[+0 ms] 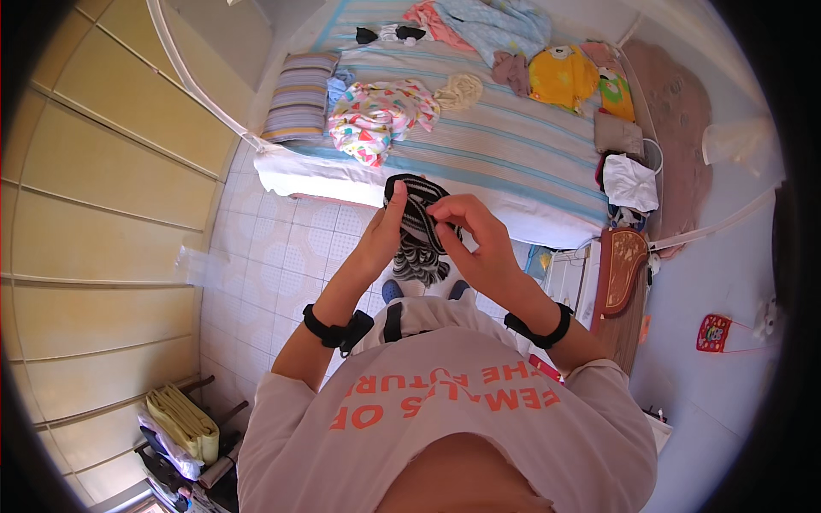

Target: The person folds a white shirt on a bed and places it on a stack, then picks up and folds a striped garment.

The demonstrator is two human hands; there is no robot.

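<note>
A black-and-white striped knitted item [417,215], gathered and hanging in loose folds, is held up before me over the floor. My left hand [387,221] grips its left side, thumb on top. On the right side my right hand [471,231] pinches the fabric between thumb and fingertips. Beyond my hands is a bed with a striped sheet [500,141]. On it lie a crumpled white cloth with a colourful print [378,118], a cream cloth [459,92], a yellow garment [564,77], a light blue cloth [507,25] and several small black and white pieces [391,33].
A striped pillow [300,96] lies at the bed's left end. Folded clothes [630,183] are stacked at its right end, above a wooden headboard piece [622,269]. Tiled floor [276,243] shows on the left, beside yellow panels [115,237]. Folded yellow fabric [183,423] sits lower left.
</note>
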